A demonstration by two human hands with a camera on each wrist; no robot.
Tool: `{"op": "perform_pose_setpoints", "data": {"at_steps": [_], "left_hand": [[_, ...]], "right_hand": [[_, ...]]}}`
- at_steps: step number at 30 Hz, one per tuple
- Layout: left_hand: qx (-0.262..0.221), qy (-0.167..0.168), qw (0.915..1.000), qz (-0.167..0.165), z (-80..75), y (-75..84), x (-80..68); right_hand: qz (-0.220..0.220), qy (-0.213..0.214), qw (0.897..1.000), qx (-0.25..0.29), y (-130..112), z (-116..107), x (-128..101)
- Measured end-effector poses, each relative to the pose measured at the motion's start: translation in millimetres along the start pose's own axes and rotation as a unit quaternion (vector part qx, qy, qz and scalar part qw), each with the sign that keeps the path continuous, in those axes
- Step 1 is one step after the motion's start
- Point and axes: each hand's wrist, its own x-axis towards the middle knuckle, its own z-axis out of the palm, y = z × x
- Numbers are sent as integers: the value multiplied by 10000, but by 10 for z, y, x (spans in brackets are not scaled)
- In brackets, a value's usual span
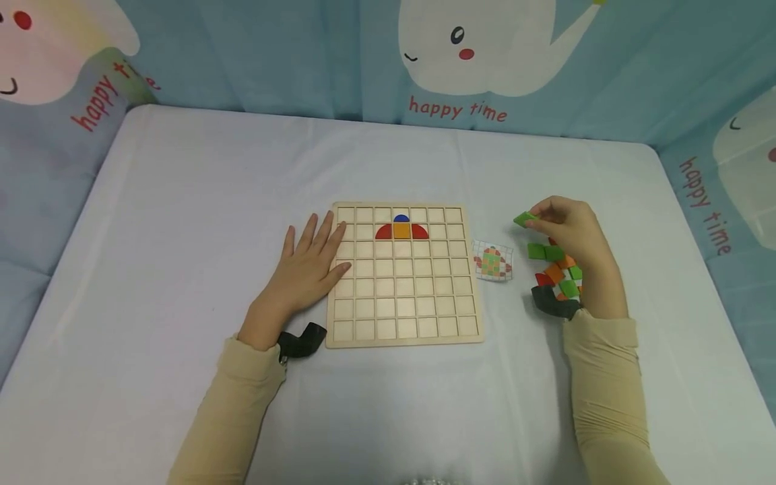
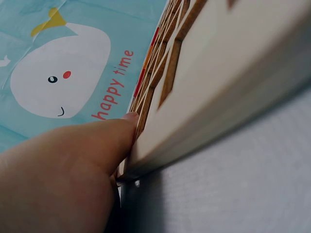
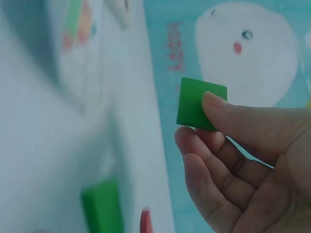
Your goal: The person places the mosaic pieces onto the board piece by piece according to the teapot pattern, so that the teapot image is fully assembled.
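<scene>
A wooden grid board (image 1: pixel 403 323) lies mid-table with a blue half-round, an orange square (image 1: pixel 401 230) and two red quarter pieces in its top rows. My left hand (image 1: pixel 309 266) lies flat with straight fingers on the board's left edge (image 2: pixel 194 121). To the right, my right hand (image 1: pixel 560 222) pinches a green square tile (image 1: pixel 524 219) between thumb and fingers (image 3: pixel 218 104), lifted above a pile of green, orange and red tiles (image 1: pixel 556 269). A small pattern card (image 1: pixel 492 263) lies between board and pile.
The white-covered table (image 1: pixel 182 202) is bordered at back and sides by a blue cartoon curtain (image 1: pixel 303 60). Black wrist straps (image 1: pixel 303 340) sit on both forearms. Another green tile (image 3: pixel 102 208) lies below the raised one.
</scene>
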Motion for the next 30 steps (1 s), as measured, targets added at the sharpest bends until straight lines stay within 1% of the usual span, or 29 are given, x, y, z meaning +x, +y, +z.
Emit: {"op": "perform_pose_setpoints", "data": {"at_steps": [5, 9, 12, 18, 21, 26, 30], "left_hand": [[-22, 6, 10000, -1, -3, 3, 4], [-16, 5, 10000, -5, -7, 3, 12], [-32, 15, 10000, 4, -10, 6, 12], [-37, 49, 10000, 25, -9, 12, 7], [-33, 44, 10000, 13, -13, 12, 5], [-26, 33, 10000, -1, -16, 8, 0], [-47, 55, 10000, 9, -16, 8, -2]], "right_hand": [[-250, 12, 9985, 485, -201, 83, 44], [-523, -147, 9963, 667, -359, 171, 84], [-656, -336, 9943, 777, -458, 241, 112], [-566, -730, 9918, 889, -621, 433, 176], [-641, -984, 9893, 861, -694, 545, 207], [-852, -1384, 9824, 920, -831, 730, 240], [-1015, -1720, 9749, 980, -950, 865, 241]]}}
